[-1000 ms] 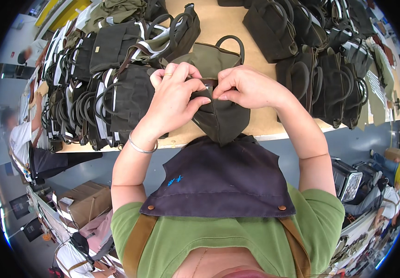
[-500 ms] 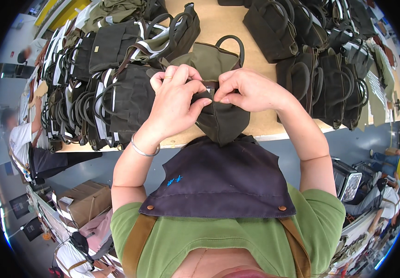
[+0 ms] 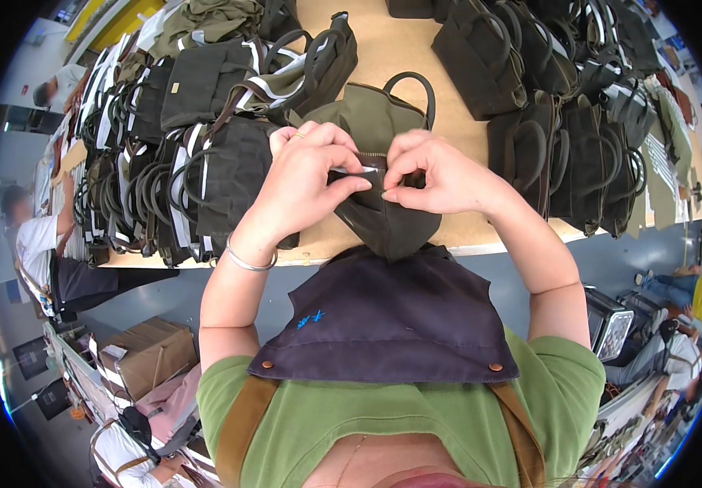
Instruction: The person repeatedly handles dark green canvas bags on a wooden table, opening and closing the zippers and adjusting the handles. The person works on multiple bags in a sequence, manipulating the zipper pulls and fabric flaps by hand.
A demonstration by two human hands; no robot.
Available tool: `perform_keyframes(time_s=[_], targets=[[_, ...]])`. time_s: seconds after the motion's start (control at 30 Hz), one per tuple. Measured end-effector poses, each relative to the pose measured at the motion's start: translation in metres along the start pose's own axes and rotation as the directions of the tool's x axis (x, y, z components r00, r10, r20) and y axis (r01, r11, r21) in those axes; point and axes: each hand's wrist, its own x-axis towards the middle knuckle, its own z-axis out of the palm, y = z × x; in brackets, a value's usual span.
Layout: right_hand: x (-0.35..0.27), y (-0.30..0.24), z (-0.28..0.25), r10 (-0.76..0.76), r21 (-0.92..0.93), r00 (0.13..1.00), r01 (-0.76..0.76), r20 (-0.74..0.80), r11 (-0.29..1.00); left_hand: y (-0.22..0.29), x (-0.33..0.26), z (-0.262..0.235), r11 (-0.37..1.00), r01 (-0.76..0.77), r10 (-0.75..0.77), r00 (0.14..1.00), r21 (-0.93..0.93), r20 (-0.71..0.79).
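Observation:
In front of me a dark olive handbag (image 3: 391,224) stands at the table's near edge, one end toward me and its rounded handle (image 3: 428,85) standing up at the far side. My left hand (image 3: 318,167) pinches the bag's edge at the near end of the zipper (image 3: 375,156) between thumb and fingers. Across from it, my right hand (image 3: 432,172) pinches the edge on the other side, fingertips close to the left ones. A small white strip shows between the hands. Fingers partly hide the zipper end.
Stacked dark bags (image 3: 156,171) with white strips fill the table's left side. More dark bags (image 3: 562,154) stand upright on the right. Bare wooden tabletop (image 3: 391,41) shows between them. A person in a white shirt (image 3: 38,236) stands at the left; a cardboard box (image 3: 152,358) lies behind.
My fingertips have moved slightly apart at the zipper end, the right hand shifting a little right and down. The bag stays in place between my hands.

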Motion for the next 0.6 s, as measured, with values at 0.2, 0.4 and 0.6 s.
perform_keyframes(time_s=[0.2,0.4,0.6], targets=[[0.005,-0.001,-0.014,0.16,0.01,0.985,-0.159,-0.061,0.987,-0.001,0.001,0.0,1.0,-0.023,0.023,1.0,0.017,0.02],[0.014,0.028,-0.018,0.165,0.457,0.972,-0.223,0.165,0.861,-0.004,0.007,-0.004,0.998,-0.058,0.058,0.998,-0.018,0.016],[0.017,0.021,-0.017,0.136,0.47,0.985,-0.169,0.104,0.866,-0.011,0.011,-0.002,0.993,-0.111,0.11,0.993,-0.042,-0.033]])
